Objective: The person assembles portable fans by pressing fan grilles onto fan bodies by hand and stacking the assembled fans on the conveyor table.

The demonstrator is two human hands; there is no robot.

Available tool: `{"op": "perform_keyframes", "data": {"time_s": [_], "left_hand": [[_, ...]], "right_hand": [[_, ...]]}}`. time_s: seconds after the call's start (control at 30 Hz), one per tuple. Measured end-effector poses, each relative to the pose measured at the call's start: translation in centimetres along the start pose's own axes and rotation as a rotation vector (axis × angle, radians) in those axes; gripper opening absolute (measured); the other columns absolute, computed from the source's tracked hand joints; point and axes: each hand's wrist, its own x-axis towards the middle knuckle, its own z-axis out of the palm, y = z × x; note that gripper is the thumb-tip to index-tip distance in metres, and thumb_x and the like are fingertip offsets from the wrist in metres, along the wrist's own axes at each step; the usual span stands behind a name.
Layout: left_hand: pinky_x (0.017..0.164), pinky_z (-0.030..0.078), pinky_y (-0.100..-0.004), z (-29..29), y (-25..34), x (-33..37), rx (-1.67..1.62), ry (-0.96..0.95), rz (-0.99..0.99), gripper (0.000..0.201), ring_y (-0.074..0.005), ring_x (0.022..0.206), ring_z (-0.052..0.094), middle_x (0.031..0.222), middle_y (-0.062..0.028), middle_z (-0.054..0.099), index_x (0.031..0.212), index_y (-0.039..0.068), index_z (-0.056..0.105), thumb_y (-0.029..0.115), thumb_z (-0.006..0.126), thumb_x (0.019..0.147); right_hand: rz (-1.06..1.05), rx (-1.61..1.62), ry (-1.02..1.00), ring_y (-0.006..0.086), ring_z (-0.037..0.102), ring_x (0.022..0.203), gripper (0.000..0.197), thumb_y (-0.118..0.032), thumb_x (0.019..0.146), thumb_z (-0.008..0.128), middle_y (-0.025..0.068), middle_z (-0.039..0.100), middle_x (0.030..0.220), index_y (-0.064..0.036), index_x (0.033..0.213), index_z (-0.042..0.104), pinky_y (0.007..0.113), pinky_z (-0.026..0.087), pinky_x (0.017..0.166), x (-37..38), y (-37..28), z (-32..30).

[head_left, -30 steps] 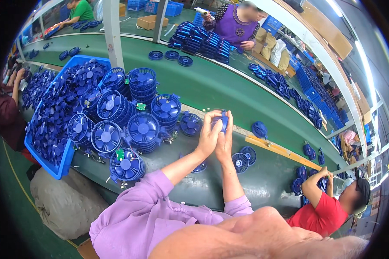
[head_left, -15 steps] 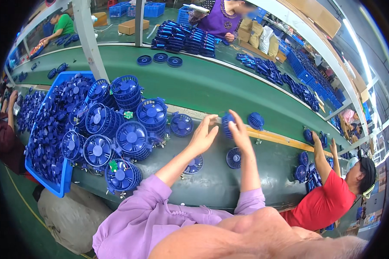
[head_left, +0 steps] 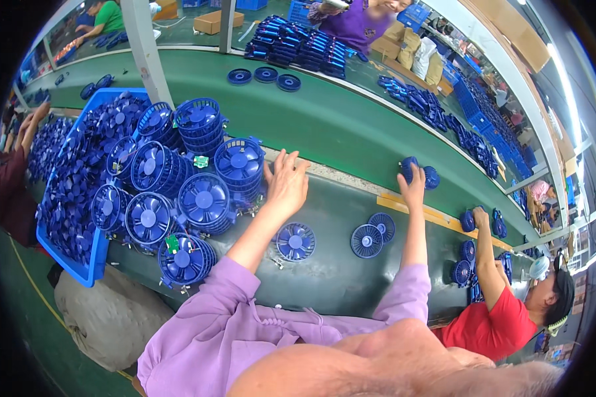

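My right hand [head_left: 412,187] reaches out to the green belt and grips a round blue fan head [head_left: 409,167]. Right beside it rests another blue fan head [head_left: 431,177]. Over at the left, my left hand [head_left: 287,187] is open, fingers extended, beside a stack of blue fan housings [head_left: 238,163]; its palm hides what lies beneath. Nearer me on the dark bench is a single fan housing with blades [head_left: 296,241] and small wires. Two round blue grille covers [head_left: 367,241] lie between my forearms, one partly over the other.
A blue crate [head_left: 97,264] full of loose fan blades stands left of several housing stacks. Small green circuit boards [head_left: 201,161] hang there. Three blue rings [head_left: 265,74] lie on the belt [head_left: 351,132]. A co-worker in red [head_left: 500,314] reaches onto the belt at right.
My right hand has carried the fan head right, onto the belt beside the other one. My left hand has moved left toward the stacks, over where a fan housing lay.
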Motion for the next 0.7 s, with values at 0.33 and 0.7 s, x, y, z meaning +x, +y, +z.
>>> {"op": "perform_keyframes", "data": {"time_s": [0.33, 0.7], "left_hand": [[0.11, 0.032, -0.0469, 2.3, -2.2, -0.6, -0.247, -0.073, -0.024, 0.042, -0.0461, 0.131, 0.035, 0.14, -0.0298, 0.036, 0.118, 0.004, 0.058, -0.009, 0.05, 0.079], [0.076, 0.05, -0.0499, 2.7, -3.7, -0.1, -0.148, -0.126, -0.171, 0.026, -0.0417, 0.089, 0.062, 0.092, -0.0253, 0.062, 0.099, -0.001, 0.054, 0.007, 0.066, 0.078]], "right_hand": [[-0.008, 0.091, -0.625, 0.0393, 0.038, 0.132, 0.082, -0.026, 0.063, 0.085, 0.0222, 0.04, 0.143, -0.0103, 0.135, 0.05, 0.045, 0.035, 0.108, -14.6, -15.5, -8.8], [-0.051, 0.129, -0.439, 0.038, 0.053, 0.115, 0.042, -0.013, 0.066, 0.08, 0.0211, 0.059, 0.122, -0.001, 0.102, 0.063, 0.044, 0.041, 0.1, -14.3, -16.4, -7.9]]}}
